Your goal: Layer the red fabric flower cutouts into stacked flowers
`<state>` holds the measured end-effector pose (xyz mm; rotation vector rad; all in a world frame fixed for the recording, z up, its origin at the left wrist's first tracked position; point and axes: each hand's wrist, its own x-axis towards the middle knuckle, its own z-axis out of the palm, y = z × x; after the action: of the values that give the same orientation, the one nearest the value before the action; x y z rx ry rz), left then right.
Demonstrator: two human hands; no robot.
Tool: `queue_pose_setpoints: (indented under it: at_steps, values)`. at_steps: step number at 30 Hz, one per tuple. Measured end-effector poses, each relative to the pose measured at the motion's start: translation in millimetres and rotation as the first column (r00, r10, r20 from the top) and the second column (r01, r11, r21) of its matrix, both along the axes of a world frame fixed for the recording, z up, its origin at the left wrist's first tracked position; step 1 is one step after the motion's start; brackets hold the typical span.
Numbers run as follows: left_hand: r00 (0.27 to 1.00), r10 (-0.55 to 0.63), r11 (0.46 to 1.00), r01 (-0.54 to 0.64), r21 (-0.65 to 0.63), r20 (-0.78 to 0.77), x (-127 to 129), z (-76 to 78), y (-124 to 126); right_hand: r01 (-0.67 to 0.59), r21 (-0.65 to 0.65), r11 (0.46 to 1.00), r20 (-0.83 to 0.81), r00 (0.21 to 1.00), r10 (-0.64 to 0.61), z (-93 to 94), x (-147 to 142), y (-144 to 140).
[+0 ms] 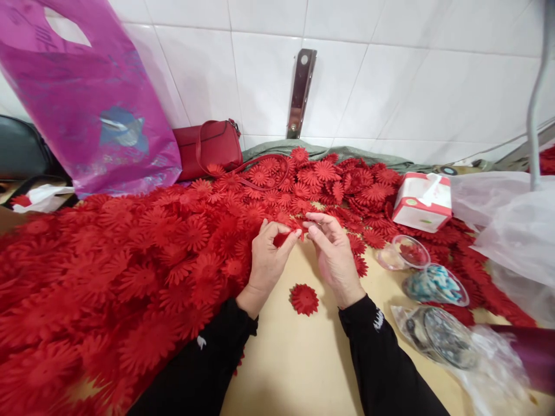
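Observation:
My left hand (269, 254) pinches a red artificial flower piece (297, 224) between thumb and fingers. Facing it, my right hand (336, 254) has its thumb and fingertips closed together at the other side of the same piece; whether it also holds some small part cannot be made out. Below the hands, a single red flower piece (304, 299) lies flat on the pale tabletop (286, 358). A large heap of red flower pieces (173, 248) spreads to the left of my left hand and behind both hands.
A tissue box (420, 214), a clear round plastic tub (410, 252), a cup with blue-and-white contents (436, 285) and a bagged round container (446, 335) stand at right. A purple bag (117, 110) and red handbag (206, 151) lean at back left, near the tiled wall (264, 75).

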<state>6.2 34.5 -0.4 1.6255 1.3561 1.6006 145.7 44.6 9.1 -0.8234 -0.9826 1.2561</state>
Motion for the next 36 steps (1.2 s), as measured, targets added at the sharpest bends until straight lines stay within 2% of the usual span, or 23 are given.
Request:
queue_pose_setpoints:
  at_steps: [5,9,12,14,16,18,19,21,22,25,28,32,34,36]
  values:
    - [0.974,-0.104,0.990,0.121,-0.071,0.203,0,-4.0,3,-0.029,-0.039,0.999,0.033,0.999,0.030,-1.3,-4,-1]
    - [0.961,-0.176,0.978,0.195,-0.071,0.212,1,-2.5,0,-0.072,-0.099,0.993,0.031,0.997,0.075,-6.6,-6,-1]
    - [0.965,-0.173,0.979,0.191,-0.076,0.195,1,-2.7,-1,0.019,-0.092,0.996,-0.003,1.000,-0.019,-9.5,-6,2]
    - [0.979,-0.087,0.995,0.096,-0.041,0.183,-1,-3.7,0,0.099,-0.093,0.991,-0.061,0.993,-0.105,-11.3,-3,5]
    - [0.985,0.101,0.992,-0.111,0.063,0.143,-3,-3.9,2,0.139,-0.087,0.986,-0.082,0.986,-0.147,-13.9,1,8]
    - [0.948,0.307,0.927,-0.318,0.198,0.082,-6,-2.2,4,0.179,-0.067,0.982,-0.044,0.982,-0.182,-17.0,5,12]
    - [0.922,0.384,0.889,-0.382,0.252,0.045,-7,-0.6,4,0.211,-0.053,0.976,-0.018,0.977,-0.212,-18.5,6,14]
    - [0.885,0.465,0.840,-0.432,0.327,-0.025,-8,3.0,4,0.264,-0.030,0.964,0.030,0.964,-0.263,-20.4,8,16]
    - [0.881,0.471,0.835,-0.424,0.351,-0.057,-8,4.5,3,0.271,-0.020,0.962,0.050,0.962,-0.270,-20.4,9,16]
    - [0.922,0.363,0.882,-0.292,0.369,-0.138,-4,6.0,0,0.222,0.009,0.975,0.074,0.972,-0.222,-15.8,8,14]
    - [0.966,0.179,0.953,-0.123,0.276,-0.187,0,3.2,-1,0.145,0.031,0.989,0.074,0.986,-0.146,-7.5,4,10]
    - [0.991,0.000,0.985,0.023,0.173,-0.136,1,-0.1,0,0.021,0.057,0.998,0.128,0.991,-0.029,-0.2,0,4]
    - [0.998,-0.007,0.991,0.015,0.132,-0.058,0,-1.1,0,-0.003,0.068,0.998,0.158,0.987,-0.007,0.7,3,4]
    - [0.996,0.088,0.991,-0.091,0.095,0.032,-1,-2.6,1,0.043,0.091,0.995,0.203,0.977,-0.061,0.3,9,6]
